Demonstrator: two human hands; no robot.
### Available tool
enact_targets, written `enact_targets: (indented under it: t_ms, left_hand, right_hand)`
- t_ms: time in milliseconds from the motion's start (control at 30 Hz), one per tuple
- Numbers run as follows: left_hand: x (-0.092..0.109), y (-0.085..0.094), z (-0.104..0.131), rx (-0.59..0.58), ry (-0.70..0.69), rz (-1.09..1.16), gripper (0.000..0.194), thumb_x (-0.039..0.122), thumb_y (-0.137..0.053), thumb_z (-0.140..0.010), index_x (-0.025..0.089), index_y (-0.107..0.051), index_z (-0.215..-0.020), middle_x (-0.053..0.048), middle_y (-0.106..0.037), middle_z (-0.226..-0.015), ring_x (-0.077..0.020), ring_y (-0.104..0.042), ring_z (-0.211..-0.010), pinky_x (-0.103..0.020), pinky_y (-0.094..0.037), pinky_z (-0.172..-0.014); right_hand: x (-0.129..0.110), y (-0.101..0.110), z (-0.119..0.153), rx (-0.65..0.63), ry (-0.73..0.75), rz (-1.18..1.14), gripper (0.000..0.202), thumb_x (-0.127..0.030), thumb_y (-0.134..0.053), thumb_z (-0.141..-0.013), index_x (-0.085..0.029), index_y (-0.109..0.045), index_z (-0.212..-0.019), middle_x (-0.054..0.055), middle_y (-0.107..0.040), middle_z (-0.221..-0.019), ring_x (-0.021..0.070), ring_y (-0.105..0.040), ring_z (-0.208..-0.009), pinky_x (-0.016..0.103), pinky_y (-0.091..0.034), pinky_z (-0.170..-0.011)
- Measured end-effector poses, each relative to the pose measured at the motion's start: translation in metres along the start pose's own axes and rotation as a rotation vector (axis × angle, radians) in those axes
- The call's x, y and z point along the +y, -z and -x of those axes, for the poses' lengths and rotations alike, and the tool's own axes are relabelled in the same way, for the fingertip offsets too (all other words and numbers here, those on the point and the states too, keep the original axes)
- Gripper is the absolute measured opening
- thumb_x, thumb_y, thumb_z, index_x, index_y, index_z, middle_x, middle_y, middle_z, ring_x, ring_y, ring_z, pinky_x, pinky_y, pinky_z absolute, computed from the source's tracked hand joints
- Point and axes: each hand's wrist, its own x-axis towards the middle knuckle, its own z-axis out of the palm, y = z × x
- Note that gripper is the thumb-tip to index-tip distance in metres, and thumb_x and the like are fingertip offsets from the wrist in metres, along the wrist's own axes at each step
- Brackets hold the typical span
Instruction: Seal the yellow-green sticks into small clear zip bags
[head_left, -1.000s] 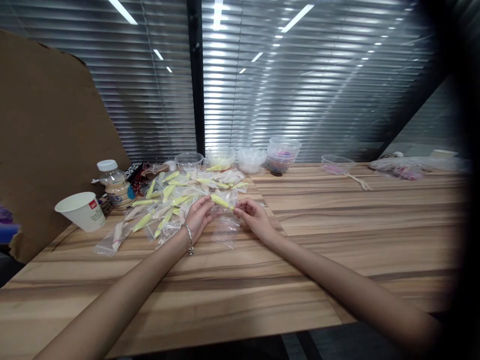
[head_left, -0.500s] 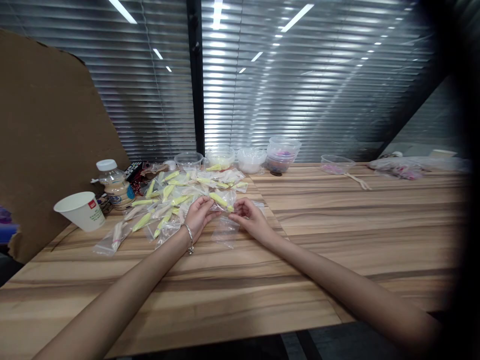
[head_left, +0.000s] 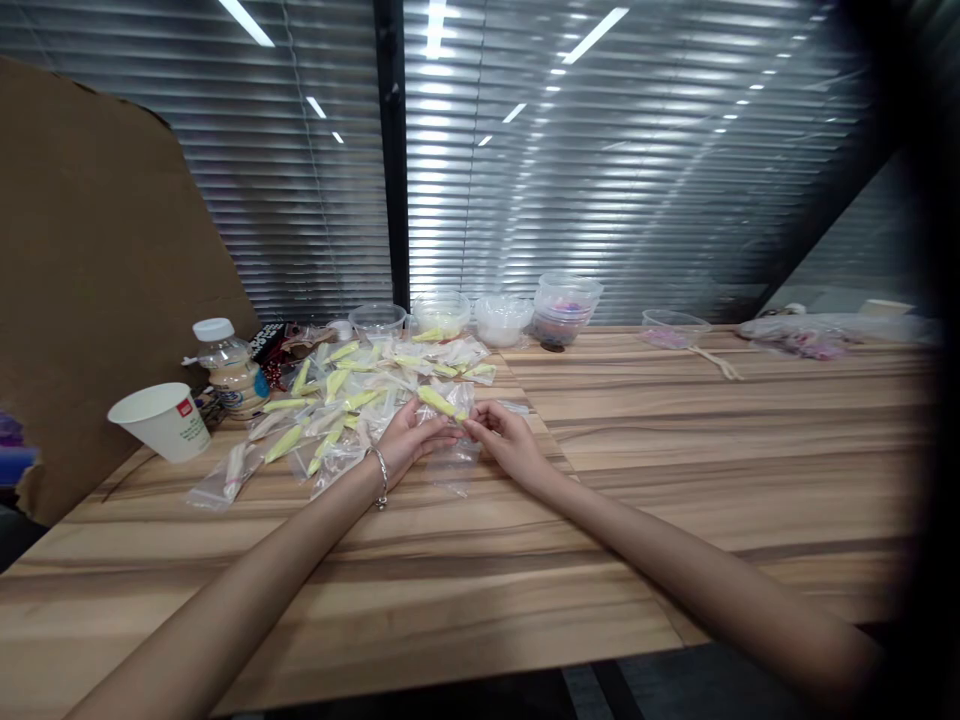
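Note:
Between my two hands is a small clear plastic bag (head_left: 463,394) with a yellow strip (head_left: 436,401) in it. My left hand (head_left: 407,437), with a bracelet at the wrist, is closed on the bag's left side. The thumb and fingers of my right hand (head_left: 504,434) pinch its lower right edge. Another clear bag (head_left: 453,472) lies flat on the table just below my fingers. To the left and behind spreads a pile of clear bags (head_left: 341,385) holding yellow and whitish strips.
On the left are a paper cup (head_left: 159,422) and a plastic bottle (head_left: 231,372) beside a cardboard panel (head_left: 97,270). Clear tubs (head_left: 504,318) line the back edge by the blinds. Farther right are a shallow tub (head_left: 675,328), pale sticks (head_left: 716,362) and a plastic bag (head_left: 817,335).
My right hand has come slightly left, closer to my left hand, and its fingers now meet the bag's edge. The bag's right side stands up more. The pile looks the same.

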Motion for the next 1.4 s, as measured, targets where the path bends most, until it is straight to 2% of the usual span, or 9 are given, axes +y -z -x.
enact_targets:
  t_ms: [167, 333, 500, 733, 1033, 1167, 1267, 1400]
  left_hand:
    - [-0.002, 0.001, -0.001, 0.010, -0.009, -0.037, 0.046, 0.035, -0.067, -0.066, 0.020, -0.044, -0.104, -0.005, -0.060, -0.106, -0.0092, -0.063, -0.086, -0.026, -0.052, -0.088]
    - [-0.004, 0.003, -0.003, 0.036, -0.036, 0.003, 0.047, 0.033, -0.069, -0.065, 0.020, -0.045, -0.103, -0.004, -0.059, -0.105, -0.0092, -0.063, -0.088, -0.027, -0.052, -0.089]
    - [-0.005, 0.001, -0.002, -0.001, -0.013, -0.005, 0.053, 0.032, -0.071, -0.062, 0.020, -0.045, -0.106, -0.005, -0.057, -0.110, -0.0104, -0.062, -0.090, -0.030, -0.053, -0.087]
    - [-0.003, 0.001, 0.002, -0.039, 0.037, -0.062, 0.067, 0.031, -0.072, -0.061, 0.026, -0.036, -0.118, -0.008, -0.055, -0.118, -0.0143, -0.061, -0.096, -0.029, -0.053, -0.082]
    - [-0.004, 0.001, 0.003, -0.028, 0.026, -0.101, 0.065, 0.030, -0.072, -0.061, 0.026, -0.037, -0.116, -0.008, -0.053, -0.120, -0.0145, -0.061, -0.097, -0.030, -0.052, -0.083]
    - [-0.003, 0.002, 0.002, -0.063, 0.021, -0.056, 0.056, 0.029, -0.070, -0.063, 0.022, -0.041, -0.111, -0.008, -0.057, -0.113, -0.0133, -0.062, -0.093, -0.028, -0.052, -0.082]
    - [-0.003, 0.003, 0.000, -0.084, 0.008, -0.014, 0.049, 0.029, -0.069, -0.065, 0.017, -0.043, -0.105, -0.008, -0.060, -0.104, -0.0127, -0.063, -0.088, -0.028, -0.051, -0.082]
    - [-0.004, 0.004, -0.002, -0.083, -0.004, 0.004, 0.048, 0.025, -0.071, -0.062, 0.015, -0.043, -0.100, -0.006, -0.063, -0.093, -0.0116, -0.063, -0.080, -0.023, -0.051, -0.072]
  right_hand:
    - [0.002, -0.002, 0.001, -0.027, 0.021, 0.030, 0.015, -0.031, -0.054, -0.084, -0.015, -0.052, -0.084, 0.002, -0.055, -0.079, 0.0111, -0.050, -0.071, 0.023, -0.041, -0.065]
    - [0.005, -0.002, 0.002, -0.082, 0.011, 0.007, 0.024, -0.034, -0.058, -0.081, -0.017, -0.048, -0.094, 0.003, -0.057, -0.085, 0.0125, -0.054, -0.073, 0.025, -0.044, -0.065]
    - [0.005, -0.002, 0.004, -0.012, 0.052, 0.086, 0.024, -0.036, -0.058, -0.081, -0.017, -0.049, -0.091, 0.003, -0.054, -0.081, 0.0127, -0.052, -0.072, 0.025, -0.043, -0.063]
    - [-0.003, 0.000, 0.005, -0.008, 0.074, 0.159, 0.018, -0.034, -0.057, -0.082, -0.016, -0.053, -0.086, 0.003, -0.056, -0.078, 0.0133, -0.051, -0.071, 0.026, -0.041, -0.065]
    - [-0.004, 0.001, 0.005, -0.009, 0.089, 0.150, 0.016, -0.032, -0.052, -0.085, -0.017, -0.056, -0.087, 0.003, -0.059, -0.081, 0.0149, -0.053, -0.075, 0.026, -0.041, -0.070]
    - [-0.002, 0.002, 0.006, 0.002, 0.099, 0.149, 0.015, -0.032, -0.049, -0.086, -0.017, -0.053, -0.088, 0.003, -0.056, -0.079, 0.0135, -0.051, -0.073, 0.025, -0.040, -0.068]
    - [0.002, 0.001, 0.005, 0.023, 0.086, 0.174, 0.019, -0.034, -0.049, -0.086, -0.018, -0.053, -0.097, 0.002, -0.053, -0.076, 0.0131, -0.048, -0.068, 0.025, -0.039, -0.064]
    - [0.006, 0.000, 0.005, 0.025, 0.070, 0.178, 0.024, -0.035, -0.050, -0.086, -0.019, -0.054, -0.102, 0.002, -0.055, -0.076, 0.0138, -0.050, -0.069, 0.025, -0.040, -0.065]
